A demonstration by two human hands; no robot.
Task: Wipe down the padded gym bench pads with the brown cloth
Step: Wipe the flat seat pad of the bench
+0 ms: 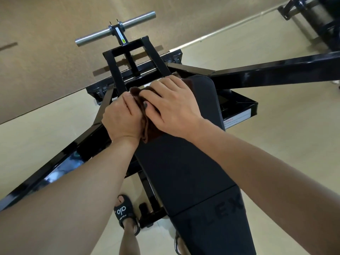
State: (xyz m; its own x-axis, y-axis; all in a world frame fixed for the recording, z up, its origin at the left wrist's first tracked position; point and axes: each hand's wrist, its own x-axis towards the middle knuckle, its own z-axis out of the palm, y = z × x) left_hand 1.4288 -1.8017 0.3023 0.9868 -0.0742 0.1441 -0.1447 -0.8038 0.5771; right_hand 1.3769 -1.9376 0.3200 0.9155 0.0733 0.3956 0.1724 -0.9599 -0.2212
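The black steel frame (276,70) of the gym machine spreads across the pale floor (294,162), with long beams running out to the left and right and a silver bar (115,28) mounted crosswise at its far end. Along the middle lies the bench: a long back pad (184,172) of dark padding, and nearer the camera a separate seat pad (217,227) with faint lettering on it.

Both forearms reach out over the back pad toward its far end. The right hand (174,109) lies flat, palm down, its fingers (165,85) spread slightly and stretched forward, pressing the brown cloth (145,124) against the pad. The left hand (121,118) sits just beside it at the pad's left edge, its fingers (127,100) curled and pressed together over the bunched left side of the cloth.

The cloth lies on the far part of the back pad, mostly hidden under the two hands; a crumpled fold shows between them and a dark tuft sticks out past the fingertips.

Below, beside the bench, a foot in a black sandal (125,212) stands on the floor.
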